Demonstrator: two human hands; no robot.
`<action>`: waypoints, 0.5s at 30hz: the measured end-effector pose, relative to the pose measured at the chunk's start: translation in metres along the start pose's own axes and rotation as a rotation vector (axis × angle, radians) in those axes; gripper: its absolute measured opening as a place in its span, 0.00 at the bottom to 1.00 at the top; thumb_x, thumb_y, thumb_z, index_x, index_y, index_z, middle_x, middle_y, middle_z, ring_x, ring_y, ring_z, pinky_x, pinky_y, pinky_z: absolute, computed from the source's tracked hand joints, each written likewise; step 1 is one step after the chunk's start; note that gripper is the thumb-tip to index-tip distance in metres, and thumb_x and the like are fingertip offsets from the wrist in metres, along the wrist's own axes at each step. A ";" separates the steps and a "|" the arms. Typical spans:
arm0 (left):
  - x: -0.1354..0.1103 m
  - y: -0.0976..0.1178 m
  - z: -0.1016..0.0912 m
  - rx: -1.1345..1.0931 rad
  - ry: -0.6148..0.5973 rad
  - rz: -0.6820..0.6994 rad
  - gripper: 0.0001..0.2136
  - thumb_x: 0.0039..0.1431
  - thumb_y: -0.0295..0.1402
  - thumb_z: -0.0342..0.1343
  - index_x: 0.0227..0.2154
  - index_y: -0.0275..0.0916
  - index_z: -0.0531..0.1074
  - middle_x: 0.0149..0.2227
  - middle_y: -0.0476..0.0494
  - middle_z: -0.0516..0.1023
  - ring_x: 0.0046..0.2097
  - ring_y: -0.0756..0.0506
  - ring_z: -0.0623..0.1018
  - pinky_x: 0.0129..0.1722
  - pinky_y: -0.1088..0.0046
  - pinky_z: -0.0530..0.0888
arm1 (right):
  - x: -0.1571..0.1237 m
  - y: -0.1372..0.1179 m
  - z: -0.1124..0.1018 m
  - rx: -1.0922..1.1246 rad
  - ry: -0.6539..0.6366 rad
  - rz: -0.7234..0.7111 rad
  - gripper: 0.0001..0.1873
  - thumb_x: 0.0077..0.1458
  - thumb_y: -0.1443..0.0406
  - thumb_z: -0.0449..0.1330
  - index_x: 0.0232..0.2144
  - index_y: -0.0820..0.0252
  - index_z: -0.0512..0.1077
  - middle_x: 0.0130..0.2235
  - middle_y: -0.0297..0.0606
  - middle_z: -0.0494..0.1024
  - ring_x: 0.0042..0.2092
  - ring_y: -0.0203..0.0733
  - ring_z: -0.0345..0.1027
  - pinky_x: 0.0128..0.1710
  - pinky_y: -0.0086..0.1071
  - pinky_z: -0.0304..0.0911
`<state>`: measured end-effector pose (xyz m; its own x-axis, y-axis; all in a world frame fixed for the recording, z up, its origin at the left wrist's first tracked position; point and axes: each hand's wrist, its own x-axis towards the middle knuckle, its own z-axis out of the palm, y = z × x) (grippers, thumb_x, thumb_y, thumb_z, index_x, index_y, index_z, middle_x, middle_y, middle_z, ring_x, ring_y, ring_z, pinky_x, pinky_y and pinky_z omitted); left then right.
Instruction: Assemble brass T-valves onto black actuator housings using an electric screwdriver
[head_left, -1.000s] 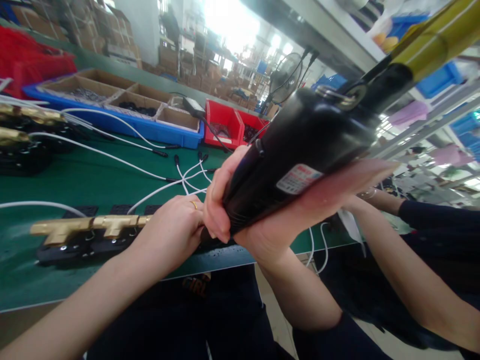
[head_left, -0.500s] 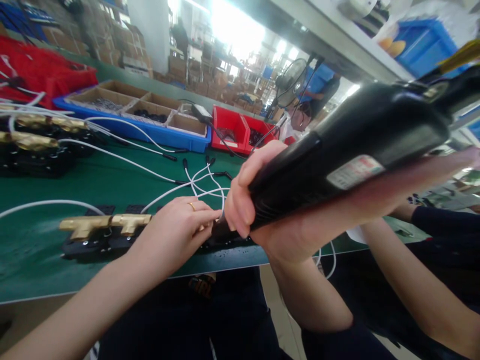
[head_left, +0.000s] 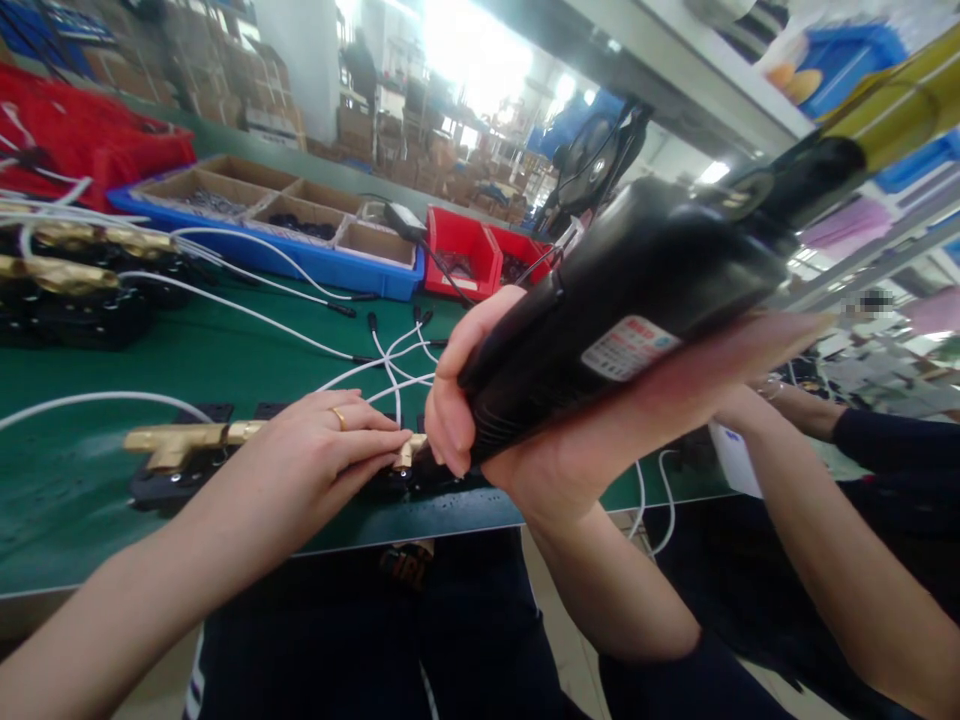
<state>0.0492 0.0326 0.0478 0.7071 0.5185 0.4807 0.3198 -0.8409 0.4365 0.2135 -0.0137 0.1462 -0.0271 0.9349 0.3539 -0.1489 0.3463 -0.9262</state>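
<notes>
My right hand [head_left: 540, 450] is wrapped round a black power screwdriver [head_left: 592, 310] with a small label, its nose tilted down to the left. The tip of the tool is hidden behind my fingers. My left hand [head_left: 330, 440], with a ring, has its fingers pressed together, the tips on a brass tee fitting [head_left: 406, 452] by the tool's nose. That fitting sits on a black housing, in a row along the bench's front edge. Further left in the row, another brass tee fitting [head_left: 171, 445] shows with a white cable [head_left: 97, 400] behind it.
Behind lie white cables with black plugs [head_left: 373, 322] on the green bench [head_left: 247, 350]. A blue divided tray [head_left: 300, 255] and red bins [head_left: 457, 250] stand further back. More brass-fitted units [head_left: 75, 280] sit at left. Another person's forearm [head_left: 825, 540] reaches in at right.
The screwdriver and my right hand have shifted left and slightly down. My left hand has moved a little left, and a brass fitting now shows at its fingertips.
</notes>
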 end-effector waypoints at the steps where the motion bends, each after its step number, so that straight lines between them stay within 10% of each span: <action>1: 0.000 0.000 -0.001 0.007 -0.008 -0.001 0.10 0.70 0.32 0.53 0.35 0.46 0.80 0.42 0.51 0.84 0.42 0.46 0.79 0.46 0.67 0.70 | 0.000 0.001 -0.001 -0.003 0.006 -0.005 0.48 0.42 0.21 0.35 0.17 0.51 0.71 0.13 0.31 0.66 0.13 0.34 0.57 0.11 0.28 0.54; 8: -0.001 0.003 -0.002 0.109 -0.073 -0.013 0.09 0.70 0.37 0.54 0.44 0.46 0.80 0.44 0.49 0.84 0.45 0.44 0.80 0.55 0.59 0.70 | -0.001 0.004 -0.002 0.044 -0.001 -0.025 0.48 0.45 0.22 0.42 0.18 0.56 0.72 0.13 0.34 0.66 0.14 0.36 0.57 0.10 0.29 0.52; 15: 0.002 0.010 -0.002 0.117 -0.064 -0.027 0.14 0.71 0.34 0.51 0.32 0.45 0.81 0.40 0.47 0.84 0.46 0.43 0.79 0.63 0.47 0.65 | 0.003 -0.007 0.006 -0.026 -0.095 0.042 0.48 0.47 0.25 0.33 0.13 0.55 0.67 0.12 0.32 0.63 0.15 0.33 0.61 0.13 0.25 0.51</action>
<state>0.0529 0.0260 0.0544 0.7350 0.5334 0.4186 0.4078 -0.8410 0.3555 0.2090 -0.0135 0.1547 -0.1264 0.9374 0.3245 -0.1204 0.3102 -0.9430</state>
